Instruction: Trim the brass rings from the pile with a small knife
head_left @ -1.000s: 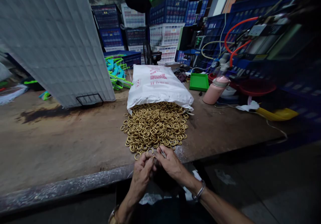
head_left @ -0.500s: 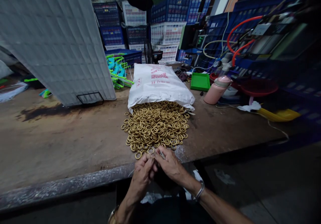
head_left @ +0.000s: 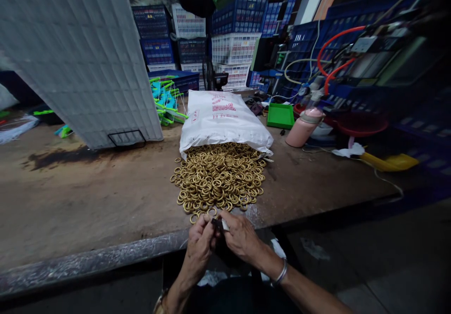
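A heap of brass rings [head_left: 218, 178] spills from the open mouth of a white sack [head_left: 221, 117] lying on the worn wooden bench [head_left: 88, 201]. My two hands meet at the bench's front edge, just below the heap. My left hand [head_left: 199, 250] pinches a small piece, seemingly a brass ring, at its fingertips. My right hand [head_left: 241, 239], with a metal bangle on the wrist, grips a small dark and silvery tool [head_left: 220, 222] pressed against the left fingertips. What lies between the fingers is mostly hidden.
A grey quilted panel [head_left: 81, 60] leans on the bench at the left. Green and blue plastic hangers [head_left: 165, 100], a green tray [head_left: 280, 115], a pink bottle [head_left: 303, 126], a red bowl [head_left: 359, 124] and a yellow scoop [head_left: 391, 162] sit behind and right. Stacked crates [head_left: 232, 46] fill the back.
My hands stay together at the bench edge. The right hand has turned slightly, so the tool now points toward the left fingertips. The heap and sack have not moved.
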Action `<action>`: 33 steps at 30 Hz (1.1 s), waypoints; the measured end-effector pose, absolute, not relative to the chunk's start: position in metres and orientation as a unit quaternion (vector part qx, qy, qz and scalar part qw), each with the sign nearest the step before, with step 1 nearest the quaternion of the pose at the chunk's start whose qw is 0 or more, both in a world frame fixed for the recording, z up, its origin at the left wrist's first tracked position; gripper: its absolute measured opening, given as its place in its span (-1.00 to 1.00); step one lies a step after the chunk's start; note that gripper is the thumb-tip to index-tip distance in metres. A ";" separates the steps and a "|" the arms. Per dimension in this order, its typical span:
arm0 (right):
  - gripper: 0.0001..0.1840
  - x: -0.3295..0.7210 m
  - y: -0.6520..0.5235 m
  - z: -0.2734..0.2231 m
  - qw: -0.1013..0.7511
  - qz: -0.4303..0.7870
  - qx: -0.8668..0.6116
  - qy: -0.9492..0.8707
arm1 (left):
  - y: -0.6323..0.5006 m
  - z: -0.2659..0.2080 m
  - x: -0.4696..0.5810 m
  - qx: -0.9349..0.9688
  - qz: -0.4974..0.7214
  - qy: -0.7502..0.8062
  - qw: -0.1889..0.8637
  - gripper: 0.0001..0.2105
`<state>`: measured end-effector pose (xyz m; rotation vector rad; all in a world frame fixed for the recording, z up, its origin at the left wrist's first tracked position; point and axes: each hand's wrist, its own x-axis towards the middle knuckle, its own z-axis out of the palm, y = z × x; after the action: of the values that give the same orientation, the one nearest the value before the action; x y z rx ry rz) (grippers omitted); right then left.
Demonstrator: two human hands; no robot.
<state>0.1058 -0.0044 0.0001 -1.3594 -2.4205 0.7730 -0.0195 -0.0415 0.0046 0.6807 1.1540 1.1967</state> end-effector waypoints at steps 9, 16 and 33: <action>-0.74 0.113 0.001 -0.008 0.091 0.217 -0.489 -0.840 | -0.053 0.000 -0.021 0.328 0.515 0.502 0.613 -0.67; -0.74 0.102 0.006 -0.015 0.115 0.193 -0.515 -0.827 | -0.063 0.008 -0.036 0.194 0.548 0.461 0.671 -0.71; -0.83 0.079 0.016 -0.019 0.096 0.156 -0.532 -0.827 | -0.062 0.000 -0.054 0.079 0.591 0.397 0.698 -0.79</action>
<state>0.0787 0.0162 -0.0186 -1.5771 -2.4486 0.4612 -0.0544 -0.0621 0.0002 0.1754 0.8854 1.3177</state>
